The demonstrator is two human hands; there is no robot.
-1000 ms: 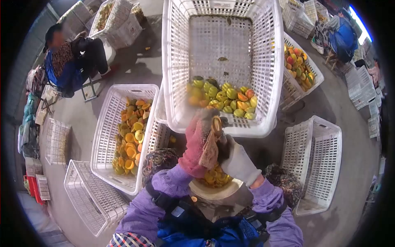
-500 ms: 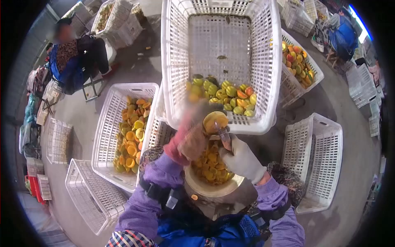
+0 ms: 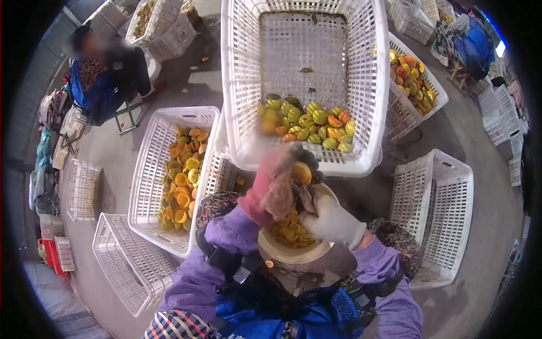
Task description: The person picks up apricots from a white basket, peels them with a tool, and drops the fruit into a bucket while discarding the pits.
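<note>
My left hand [image 3: 282,186], in a pink and dark glove, grips an orange fruit piece [image 3: 301,173] above a round bucket. My right hand [image 3: 333,221], in a white glove, is closed around a small tool [image 3: 306,200] whose end is close beneath the fruit. Orange fruit pieces [image 3: 291,230] lie in the pale bucket [image 3: 296,257] below both hands. Just beyond them, a large white basket [image 3: 370,161] holds green and orange fruit [image 3: 319,117] at its near end.
A white basket of cut orange fruit [image 3: 182,189] stands at the left, another [image 3: 415,85] at the right back. Nested baskets [image 3: 446,226] stand at the right, more [image 3: 127,271] at the lower left. One seated person [image 3: 96,85] is at the left, another [image 3: 471,48] at the upper right.
Both hands have shifted slightly right and lower in view. The fruit in my left hand has turned, and its broad orange face shows less.
</note>
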